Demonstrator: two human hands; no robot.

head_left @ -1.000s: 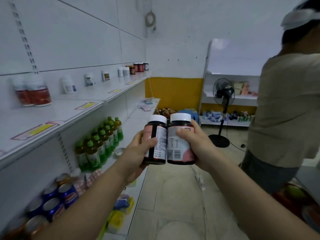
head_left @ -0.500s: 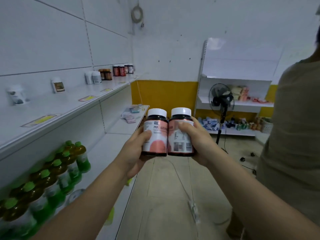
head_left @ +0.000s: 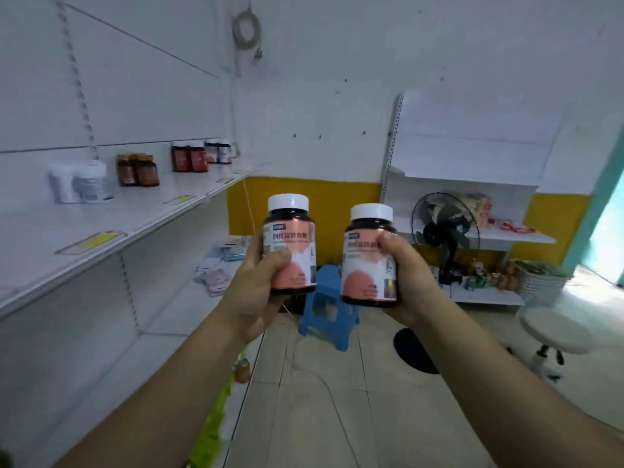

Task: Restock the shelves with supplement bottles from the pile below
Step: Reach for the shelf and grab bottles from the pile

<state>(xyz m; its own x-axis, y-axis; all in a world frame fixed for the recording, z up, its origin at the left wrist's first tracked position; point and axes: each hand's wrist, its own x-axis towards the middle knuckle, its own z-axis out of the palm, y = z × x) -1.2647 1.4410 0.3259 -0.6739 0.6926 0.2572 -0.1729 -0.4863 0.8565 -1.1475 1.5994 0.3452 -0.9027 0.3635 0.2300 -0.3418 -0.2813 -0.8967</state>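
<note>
Up and to the left of both hands, the upper shelf (head_left: 141, 214) carries white tubs (head_left: 82, 182) and dark bottles (head_left: 138, 170). The left hand (head_left: 260, 282), nearer it, grips one upright supplement bottle (head_left: 290, 244); the right hand (head_left: 405, 275) grips its twin (head_left: 369, 255), held just apart.

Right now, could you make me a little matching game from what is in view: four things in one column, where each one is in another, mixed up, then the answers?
Things:
1. bottle with white cap and pink label
2. blue plastic stool
3. black standing fan
4. two white tubs

Places:
A. on the floor, beyond the hands
B. on the upper shelf at the left
C. gripped in the left hand
D. in front of the far white shelving, at the right

Pairs: 1-C, 2-A, 3-D, 4-B
</note>
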